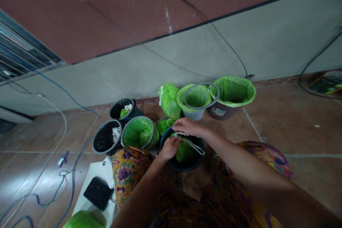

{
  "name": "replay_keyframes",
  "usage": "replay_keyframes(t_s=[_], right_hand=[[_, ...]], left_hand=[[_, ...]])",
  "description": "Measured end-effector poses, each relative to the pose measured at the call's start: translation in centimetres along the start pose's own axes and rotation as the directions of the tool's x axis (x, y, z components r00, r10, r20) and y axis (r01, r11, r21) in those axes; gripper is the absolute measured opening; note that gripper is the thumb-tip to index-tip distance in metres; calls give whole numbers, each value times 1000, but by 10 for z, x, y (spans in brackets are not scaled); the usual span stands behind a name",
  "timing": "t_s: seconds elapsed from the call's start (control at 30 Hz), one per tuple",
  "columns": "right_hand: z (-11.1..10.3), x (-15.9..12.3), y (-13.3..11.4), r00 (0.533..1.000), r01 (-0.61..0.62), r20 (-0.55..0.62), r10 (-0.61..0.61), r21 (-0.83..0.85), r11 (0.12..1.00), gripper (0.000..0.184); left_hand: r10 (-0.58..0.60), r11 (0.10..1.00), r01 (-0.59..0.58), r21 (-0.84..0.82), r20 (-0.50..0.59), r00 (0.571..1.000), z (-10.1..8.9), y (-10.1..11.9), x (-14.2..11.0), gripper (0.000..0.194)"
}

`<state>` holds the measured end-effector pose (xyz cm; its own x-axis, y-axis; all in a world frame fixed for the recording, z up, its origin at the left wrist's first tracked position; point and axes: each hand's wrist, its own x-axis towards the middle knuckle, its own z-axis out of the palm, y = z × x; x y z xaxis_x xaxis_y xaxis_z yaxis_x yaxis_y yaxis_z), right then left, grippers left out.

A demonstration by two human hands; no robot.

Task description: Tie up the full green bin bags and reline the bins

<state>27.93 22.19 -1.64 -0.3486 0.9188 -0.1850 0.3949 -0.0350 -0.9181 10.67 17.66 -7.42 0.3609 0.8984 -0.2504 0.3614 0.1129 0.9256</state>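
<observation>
Between my knees stands a dark bin (184,166) with a green plastic bag (184,152) inside it. My left hand (170,147) is closed at the bag's gathered neck, near its white drawstring (196,146). Just above and to the right, my right hand (187,127) pinches the same drawstring, whose long loop hangs over the bin's right side. Both hands are over the bin's opening, close together. The bag's neck is partly hidden by my fingers.
Left of me are a green-lined bin (128,133) and two black-lined bins (103,139) (121,105). Beyond, a tied green bag (169,101) sits beside a light bin (196,114) with a loose grey ring (201,107) and a brown bin (227,111). Blue cable (73,171) crosses the floor.
</observation>
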Motion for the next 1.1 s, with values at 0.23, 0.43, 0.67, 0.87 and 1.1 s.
replay_keyframes(t_s=[0.23,0.43,0.67,0.87,1.1], right_hand=[[6,1,7,952,-119,-300,65,-166,979,33],[37,-14,15,998,3,56,26,-467,884,25],[20,-14,13,972,81,234,36,-471,878,21],[23,-7,16,997,60,-23,-72,-331,942,26],[36,1,20,975,125,164,-150,151,981,32]], left_hand=[[-278,893,244,-378,-37,960,-6,4,-2,45],[-340,842,278,-462,-56,939,-11,7,-4,44],[-340,903,260,-341,-199,919,-17,3,-2,26],[32,989,-18,144,-96,995,-18,8,-3,7],[201,878,-120,463,-128,971,-20,33,-21,15]])
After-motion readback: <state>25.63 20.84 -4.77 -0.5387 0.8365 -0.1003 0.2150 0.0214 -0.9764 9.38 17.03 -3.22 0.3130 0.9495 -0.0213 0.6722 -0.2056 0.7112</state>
